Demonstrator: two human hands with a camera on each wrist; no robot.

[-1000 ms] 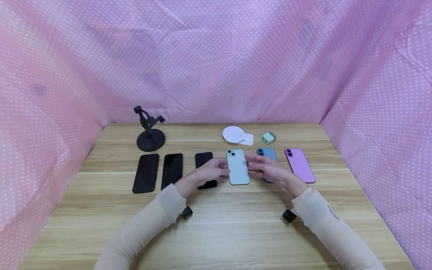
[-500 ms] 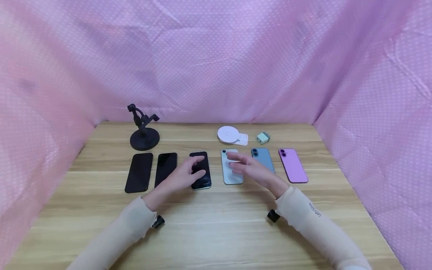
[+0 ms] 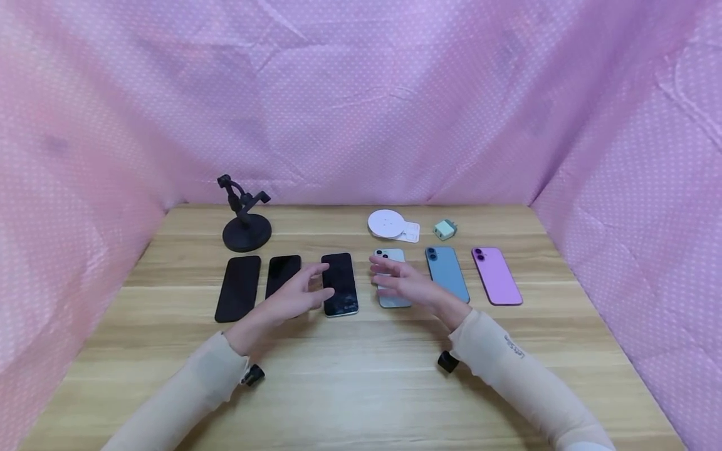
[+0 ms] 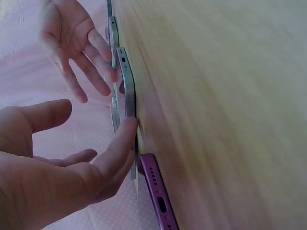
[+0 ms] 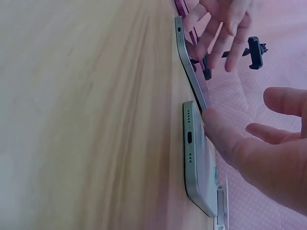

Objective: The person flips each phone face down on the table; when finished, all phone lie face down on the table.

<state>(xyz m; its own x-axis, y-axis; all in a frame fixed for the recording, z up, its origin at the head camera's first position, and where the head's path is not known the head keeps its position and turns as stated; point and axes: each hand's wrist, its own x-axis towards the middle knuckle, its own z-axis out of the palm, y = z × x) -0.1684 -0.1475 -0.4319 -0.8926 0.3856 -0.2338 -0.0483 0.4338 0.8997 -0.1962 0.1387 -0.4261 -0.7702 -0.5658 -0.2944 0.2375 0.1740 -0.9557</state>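
The wooden table (image 3: 361,376) carries a row of six phones. The right hand (image 3: 407,283) hovers with relaxed, spread fingers over the pale green phone (image 3: 392,299) and hides most of it. The left hand (image 3: 299,295) is also open, beside the black-screen phone (image 3: 341,283), and it covers part of the second dark phone (image 3: 281,270). If the fingers touch the phones is hard to see.

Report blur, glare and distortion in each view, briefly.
Head view: even, soft light, faint reflections on the face-up black phone, curtain edges bowed by the wide lens, left hand slightly smeared. Left wrist view: table surface blurred, scene turned sideways. Right wrist view: near right hand soft, pale phone edge sharp.
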